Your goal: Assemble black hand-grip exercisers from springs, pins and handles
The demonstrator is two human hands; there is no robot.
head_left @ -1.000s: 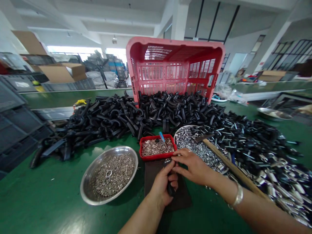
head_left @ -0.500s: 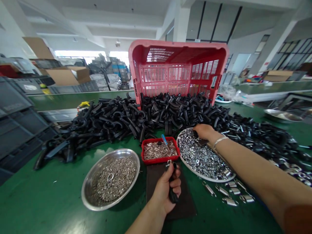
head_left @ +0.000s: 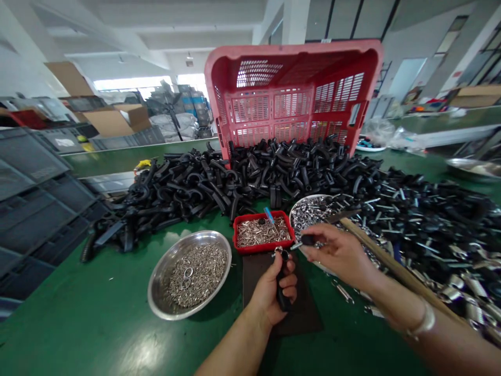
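Observation:
My left hand (head_left: pixel 276 290) is closed around a black plastic handle (head_left: pixel 282 298), held upright over a dark mat (head_left: pixel 303 316). A small shiny metal piece sits at the handle's top, by my thumb. My right hand (head_left: pixel 340 253) pinches a black knob (head_left: pixel 308 239) with a silver stud that points left, just above and right of the handle's top; the two parts look apart. Behind that hand, a round tray (head_left: pixel 309 200) holds many small metal parts. Beyond my left hand, a red tray (head_left: pixel 236 235) of small pins has a blue-handled screwdriver (head_left: pixel 268 214) in it.
A steel bowl (head_left: pixel 153 292) of small metal pins stands left, two rings on top. Black handles (head_left: pixel 188 183) are heaped before a tipped red crate (head_left: pixel 293 50). Studded black knobs (head_left: pixel 422 224) and springs (head_left: pixel 475 287) lie right, beside a wooden strip (head_left: pixel 391 261).
My right hand has come back from the round tray's far edge toward my left hand, now with the black knob in its fingers. My left hand keeps its grip on the handle.

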